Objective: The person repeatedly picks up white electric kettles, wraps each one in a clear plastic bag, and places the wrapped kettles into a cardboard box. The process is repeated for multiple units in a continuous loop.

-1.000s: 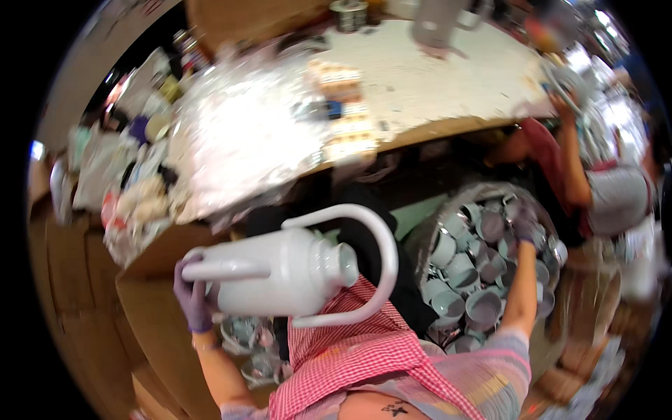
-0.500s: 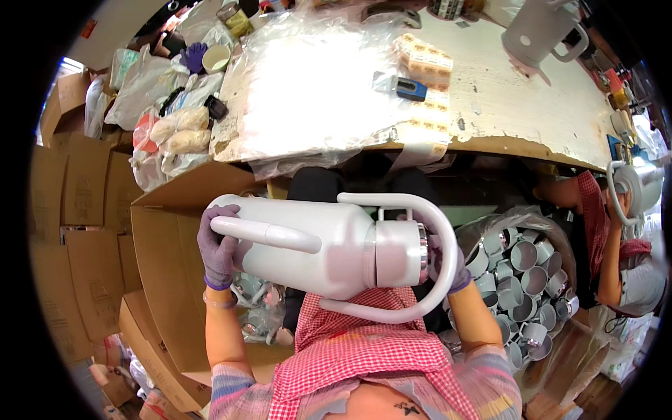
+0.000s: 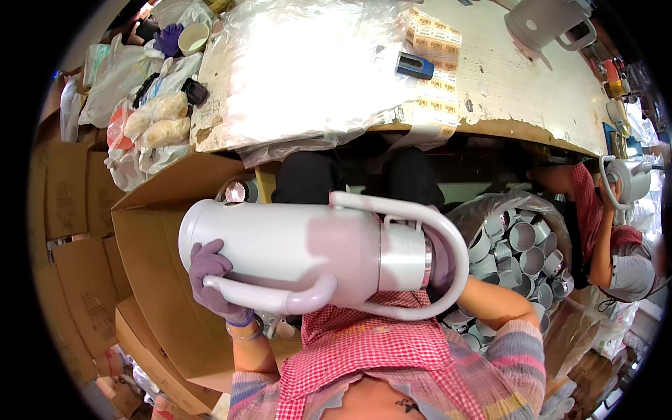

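Observation:
A large pale grey vacuum jug (image 3: 280, 238) lies sideways across my lap, its base to the left and its silvery-rimmed neck to the right. My left hand (image 3: 215, 280), in a purple glove, is closed on the jug near its base, where the side handle (image 3: 273, 297) begins. A wide curved carrying handle (image 3: 458, 252) loops around the neck end. Behind that loop, my gloved right hand (image 3: 442, 262) is at the neck's rim; most of its fingers are hidden.
An open cardboard box (image 3: 150, 259) stands at my left, a bag of grey cups (image 3: 518, 259) at my right. Ahead, the worktable (image 3: 504, 105) bears plastic sheeting, a sticker strip (image 3: 435, 91) and another grey jug (image 3: 539, 24). A co-worker's arm (image 3: 600, 241) holds a grey part at far right.
The jug has shifted left and turned a little. My left hand slid lower on its side, and my right hand moved further behind the loop at the neck. The whole view shifted slightly.

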Demonstrator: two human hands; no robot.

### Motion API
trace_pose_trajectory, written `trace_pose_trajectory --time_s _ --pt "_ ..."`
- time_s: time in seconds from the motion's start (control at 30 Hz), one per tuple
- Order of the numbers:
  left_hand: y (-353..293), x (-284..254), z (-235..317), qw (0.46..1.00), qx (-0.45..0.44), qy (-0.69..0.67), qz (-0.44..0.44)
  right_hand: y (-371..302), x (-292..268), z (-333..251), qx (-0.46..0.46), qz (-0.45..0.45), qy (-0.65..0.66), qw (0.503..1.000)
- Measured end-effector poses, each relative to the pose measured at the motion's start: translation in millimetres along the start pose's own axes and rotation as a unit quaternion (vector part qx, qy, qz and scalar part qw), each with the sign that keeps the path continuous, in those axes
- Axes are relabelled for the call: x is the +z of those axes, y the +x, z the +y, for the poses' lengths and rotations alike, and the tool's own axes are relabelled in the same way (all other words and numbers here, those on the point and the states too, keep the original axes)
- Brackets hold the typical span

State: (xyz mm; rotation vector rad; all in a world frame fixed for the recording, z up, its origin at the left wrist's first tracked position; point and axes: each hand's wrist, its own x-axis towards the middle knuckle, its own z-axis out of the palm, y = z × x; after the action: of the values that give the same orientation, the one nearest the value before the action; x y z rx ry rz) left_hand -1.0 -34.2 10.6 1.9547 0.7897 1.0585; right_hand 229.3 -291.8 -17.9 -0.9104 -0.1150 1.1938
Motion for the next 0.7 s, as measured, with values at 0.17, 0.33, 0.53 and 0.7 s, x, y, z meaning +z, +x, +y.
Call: trace_pose_trajectory --time_s 0.17,0.33,0.53,0.7 --pt "-1 -1 6 0.999 0.040 -0.005 0.028 5 -94 -17 -0.246 0.339 -0.053 0.906" --pt "8 18 35 0.998 0.061 -0.016 -0.006 4 -41 22 -0.224 0.097 -0.094 0.965" --pt "106 55 52 0.938 0.240 -0.193 -0.157 69 -101 -44 -0.393 0.178 -0.568 0.701" --pt "133 142 75 0.850 0.325 -0.141 -0.388 128 -182 -110 -0.377 0.116 -0.723 0.567"
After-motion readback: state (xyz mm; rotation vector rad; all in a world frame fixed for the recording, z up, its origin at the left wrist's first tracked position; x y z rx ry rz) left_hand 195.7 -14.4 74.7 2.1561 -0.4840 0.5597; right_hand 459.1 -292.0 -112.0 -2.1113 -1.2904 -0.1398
